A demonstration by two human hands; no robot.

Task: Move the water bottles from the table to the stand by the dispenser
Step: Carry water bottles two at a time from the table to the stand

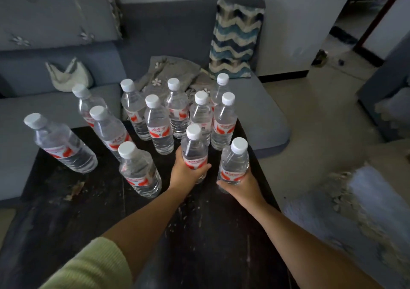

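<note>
Pickup step. My left hand [188, 171] grips one bottle [194, 153] at frame centre, my right hand [238, 184] grips another [234, 162] just right of it, both at the label. Ten other bottles [158, 127] stand on the dark table [199, 233]. Next, I'd guess: lift both straight up, carry to the stand, which is out of view.

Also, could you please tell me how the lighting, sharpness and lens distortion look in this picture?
Head view: dim, flat light, the dark table nearly black; wide-angle bending splays the bottles outward, most strongly the far-left bottle; the right edge by the floor is smeared; the left hand and right hand with their gripped bottles stay fairly sharp.
</note>
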